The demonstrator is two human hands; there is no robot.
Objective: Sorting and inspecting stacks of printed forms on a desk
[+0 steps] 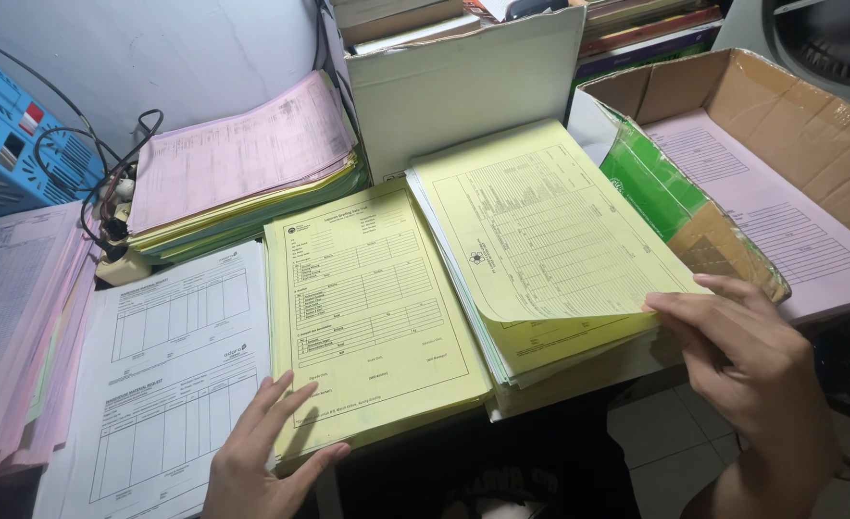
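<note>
Risk, largest first. The tall yellow form stack (540, 250) is sitting skewed, with its near edge overhanging the desk edge above the tiled floor (656, 452). The right hand (747, 360) is lifting the near right corner of the top yellow sheet (579, 308), fingers curled and pinching that corner, thumb side hidden beneath. A sideways pull here could be dragging several sheets along, and the lower part of the stack looks likely to slide floorward.

Second: the flatter yellow stack (367, 298) at centre is also projecting past the desk front. The left hand (271, 452) is resting on its near left corner, fingers spread flat and gripping nothing; if that pressure is eased, the stack could be tipping.

Third: the pinched corner is curling and could crease or tear.

Containers. The cardboard box (810, 115) at right is standing open, holding pink forms (771, 211) lying flat inside; a green-wrapped bundle (656, 187) is leaning at its near wall. The white box file (463, 82) behind the tall stack is holding books or folders, tops only showing. White forms (170, 365) and the pink-topped pile (242, 154) are lying loose at left, uncontained.
</note>
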